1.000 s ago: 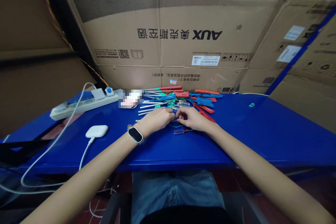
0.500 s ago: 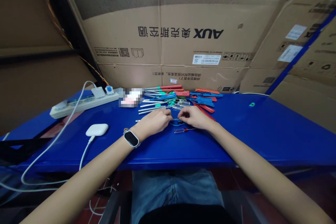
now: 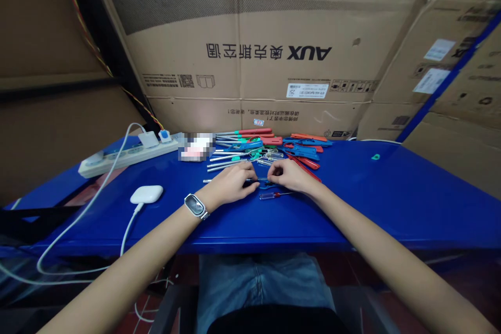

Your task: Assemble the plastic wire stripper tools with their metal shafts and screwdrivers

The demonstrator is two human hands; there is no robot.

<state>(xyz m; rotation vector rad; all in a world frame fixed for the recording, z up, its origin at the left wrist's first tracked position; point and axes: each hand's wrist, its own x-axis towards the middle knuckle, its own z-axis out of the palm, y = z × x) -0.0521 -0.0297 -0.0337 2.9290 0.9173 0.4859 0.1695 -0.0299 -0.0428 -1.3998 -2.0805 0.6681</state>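
My left hand (image 3: 235, 182) is closed around the middle of a blue stick lighter (image 3: 266, 185), thumb and fingers slightly parted at the tips. Its metal tube (image 3: 206, 181) pokes out left beyond the hand. My right hand (image 3: 287, 173) pinches at the blue body from the other side, covering its right end. Small inner parts between the fingertips are too tiny to make out. Just in front lies a screwdriver (image 3: 270, 195) with a clear purple-red handle. Behind the hands is a pile of metal tubes (image 3: 225, 167), blue shells (image 3: 301, 151) and red shells (image 3: 309, 162).
A white power strip (image 3: 129, 156) with plugs stands at the back left. Nearer is a white charging case (image 3: 146, 194) on a cable (image 3: 127, 227). A small green piece (image 3: 376, 156) lies on the right of the blue table (image 3: 391, 203). Cardboard (image 3: 254, 21) walls the back.
My left thumb has moved down and away from the fingertips, showing more of the blue lighter. My right hand stays nearly in place. The view has shifted slightly.
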